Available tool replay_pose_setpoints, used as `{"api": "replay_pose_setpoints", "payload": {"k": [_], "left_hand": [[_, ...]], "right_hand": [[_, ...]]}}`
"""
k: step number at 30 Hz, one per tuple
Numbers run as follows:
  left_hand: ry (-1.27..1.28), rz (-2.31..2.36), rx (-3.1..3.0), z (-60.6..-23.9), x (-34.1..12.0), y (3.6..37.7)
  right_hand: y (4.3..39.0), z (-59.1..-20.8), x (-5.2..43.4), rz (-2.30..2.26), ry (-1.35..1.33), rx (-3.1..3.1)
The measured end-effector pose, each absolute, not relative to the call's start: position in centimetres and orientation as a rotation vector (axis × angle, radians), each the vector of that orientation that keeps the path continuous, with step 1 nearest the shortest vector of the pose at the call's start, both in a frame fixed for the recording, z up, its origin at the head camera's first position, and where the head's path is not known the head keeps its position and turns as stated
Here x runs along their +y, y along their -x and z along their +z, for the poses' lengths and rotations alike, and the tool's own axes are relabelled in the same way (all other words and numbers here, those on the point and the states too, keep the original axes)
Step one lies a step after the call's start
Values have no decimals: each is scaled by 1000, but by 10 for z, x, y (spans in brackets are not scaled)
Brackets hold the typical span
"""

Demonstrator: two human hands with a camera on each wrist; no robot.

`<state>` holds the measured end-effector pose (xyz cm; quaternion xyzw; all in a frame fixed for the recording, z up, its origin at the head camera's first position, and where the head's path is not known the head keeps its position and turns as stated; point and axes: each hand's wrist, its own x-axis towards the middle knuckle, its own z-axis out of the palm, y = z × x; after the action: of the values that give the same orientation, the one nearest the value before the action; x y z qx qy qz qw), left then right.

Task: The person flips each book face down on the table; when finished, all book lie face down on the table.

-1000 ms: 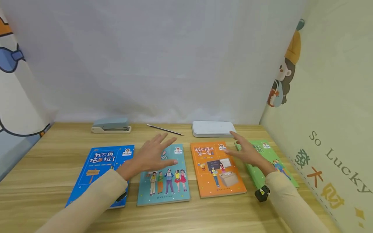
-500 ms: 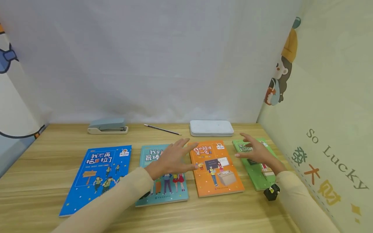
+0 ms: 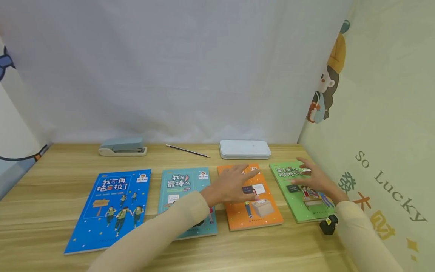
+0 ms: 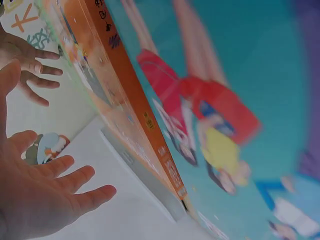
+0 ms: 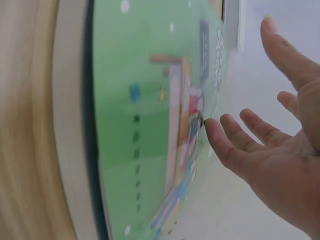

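Note:
Four books lie in a row on the wooden desk [image 3: 51, 181]: a blue book [image 3: 108, 207], a teal book [image 3: 180, 185], an orange book [image 3: 261, 211] and a green book [image 3: 295, 204]. My left hand [image 3: 234, 183] hovers with spread, straight fingers over the top of the orange book [image 4: 130, 95], holding nothing. Above the green book's [image 5: 150, 125] upper right part my right hand [image 3: 314, 177] is spread open too, fingers relaxed [image 5: 235, 155]. The left wrist view also shows the teal book [image 4: 240, 100] and my left hand [image 4: 45, 190].
Along the back of the desk lie a grey-blue stapler [image 3: 122, 146], a dark pencil [image 3: 187, 150] and a flat white case [image 3: 244, 149]. A white curtain closes the back; a decorated wall panel [image 3: 380, 151] stands close on the right.
Both hands have moved right: the left from over the teal book to over the orange one, the right from the orange-green gap to over the green book. Both stayed open.

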<state>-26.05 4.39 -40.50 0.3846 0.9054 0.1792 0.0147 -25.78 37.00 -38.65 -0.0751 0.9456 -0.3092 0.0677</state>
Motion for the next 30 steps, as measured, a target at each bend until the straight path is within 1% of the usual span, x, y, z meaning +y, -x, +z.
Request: {"api": "replay_pose_setpoints", "payload": {"k": [9, 19, 23, 30], "left_hand": [[-1267, 475, 2860, -410, 81, 262], [-1337, 393, 2837, -405, 111, 251], [-1340, 327, 2843, -404, 119, 248], [-1307, 127, 2839, -412, 140, 244]], "right_hand": [[260, -381, 388, -875, 159, 2858], [266, -372, 408, -809, 133, 2846], [271, -370, 416, -767, 134, 2828], [280, -373, 424, -796, 155, 2767]]}}
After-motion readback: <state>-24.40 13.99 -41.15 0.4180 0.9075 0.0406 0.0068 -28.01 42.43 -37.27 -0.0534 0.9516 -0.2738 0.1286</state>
